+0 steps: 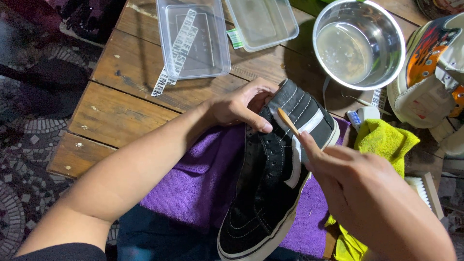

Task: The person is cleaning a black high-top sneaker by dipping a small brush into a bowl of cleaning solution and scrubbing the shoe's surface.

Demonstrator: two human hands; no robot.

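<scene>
On the purple towel (203, 179), left hand (237, 106) clasps the light, pliable black sneaker (270, 183) by its stiffer collar; right hand (367, 193) pinches a wooden-handled brush (288, 122).

A worn wooden plank table (121, 104) stands on a dim mosaic stone floor (29, 140).

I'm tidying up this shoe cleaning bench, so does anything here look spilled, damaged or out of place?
Nothing looks spilled or broken. The black high-top shoe lies on the purple towel, steadied by the left hand; the right hand holds a wooden-handled tool. One oddity: a printed strip lies loose beside the clear container.
</scene>
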